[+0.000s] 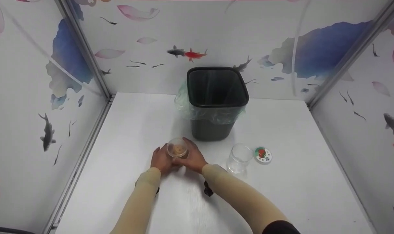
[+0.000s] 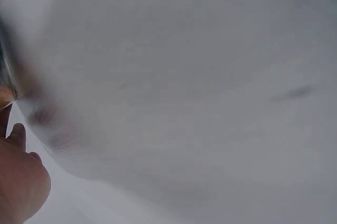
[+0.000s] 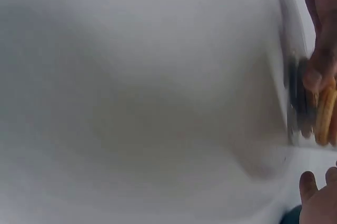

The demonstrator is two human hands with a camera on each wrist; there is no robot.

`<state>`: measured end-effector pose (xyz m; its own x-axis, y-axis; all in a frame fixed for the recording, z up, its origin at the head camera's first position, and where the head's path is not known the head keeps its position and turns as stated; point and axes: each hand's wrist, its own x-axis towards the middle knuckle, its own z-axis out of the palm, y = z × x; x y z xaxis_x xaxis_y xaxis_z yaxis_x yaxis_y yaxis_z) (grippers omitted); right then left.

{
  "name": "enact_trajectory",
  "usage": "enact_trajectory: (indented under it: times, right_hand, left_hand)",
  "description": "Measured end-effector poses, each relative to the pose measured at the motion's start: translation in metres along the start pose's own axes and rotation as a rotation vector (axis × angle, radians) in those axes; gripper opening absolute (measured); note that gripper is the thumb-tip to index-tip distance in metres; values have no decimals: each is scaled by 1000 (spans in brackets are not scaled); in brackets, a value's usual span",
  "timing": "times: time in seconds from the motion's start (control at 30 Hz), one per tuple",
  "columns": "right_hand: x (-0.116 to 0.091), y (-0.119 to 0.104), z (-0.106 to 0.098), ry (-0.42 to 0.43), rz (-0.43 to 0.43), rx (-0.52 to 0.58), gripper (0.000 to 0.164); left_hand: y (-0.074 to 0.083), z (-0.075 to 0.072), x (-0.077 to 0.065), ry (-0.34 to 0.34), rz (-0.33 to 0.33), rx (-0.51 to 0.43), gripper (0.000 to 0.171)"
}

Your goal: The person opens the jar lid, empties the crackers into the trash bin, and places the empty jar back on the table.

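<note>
In the head view a clear plastic jar with round tan cookies inside stands between the two hands at the middle of the table. The right hand grips it from the right, thumb across the near side. From the left, the left hand holds its side; part of those fingers is hidden. The right wrist view catches the cookies at its right edge, with dark round pieces beside them. Only a sliver of a hand shows in the left wrist view.
A second clear jar stands open right of the hands, beside a round printed lid. Behind them is a black trash bin with a see-through liner bag. Printed panels enclose the white table at the back and sides.
</note>
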<state>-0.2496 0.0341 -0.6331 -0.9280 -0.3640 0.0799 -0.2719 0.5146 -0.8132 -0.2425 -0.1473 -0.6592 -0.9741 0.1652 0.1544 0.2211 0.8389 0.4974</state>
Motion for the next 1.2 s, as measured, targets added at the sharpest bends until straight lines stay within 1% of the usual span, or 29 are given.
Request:
enact_trajectory:
  times: [0.1, 0.2, 0.37, 0.43, 0.53, 0.6, 0.67, 0.77, 0.9, 0.97, 1.03, 1.1, 1.2]
  right_hand:
    - [1, -2, 4, 26, 20, 37, 108]
    - [5, -2, 2, 14, 20, 31, 106]
    - [17, 2, -15, -87, -27, -16, 101]
    - [21, 2, -20, -129, -45, -26, 100]
    - [24, 2, -22, -154, -63, -31, 100]
    - [22, 2, -20, -141, -64, -49, 101]
    - [18, 1, -17, -104, -61, -67, 102]
    - [10, 1, -9, -47, -34, -91, 105]
    - [3, -3, 2, -1, -6, -44, 111]
    - [2, -5, 6, 12, 5, -7, 111]
    - [2, -6, 7, 25, 13, 24, 109]
    - [3, -6, 5, 24, 15, 17, 107]
    - [8, -4, -2, -5, -1, -23, 105]
  left_hand:
    - [-1, -1, 1, -15, -14, -2, 83]
    - [-1, -1, 2, -24, -9, 1, 90]
    - [1, 0, 3, -27, 11, 8, 96]
    - [1, 0, 4, -27, 4, 3, 97]
    - [0, 0, 4, -23, -10, -13, 97]
    - [-1, 1, 3, -20, -11, -16, 97]
    - [-2, 1, 2, -16, -11, -14, 97]
    - [-4, -1, 0, -11, -11, -3, 95]
    - [-5, -4, -2, 4, 3, 25, 87]
    - [-6, -4, -1, 0, 9, 38, 82]
    - [-5, -4, -1, -7, 9, 37, 83]
    - [-4, -3, 0, -15, 3, 20, 86]
    - [-3, -1, 1, -18, -5, -14, 91]
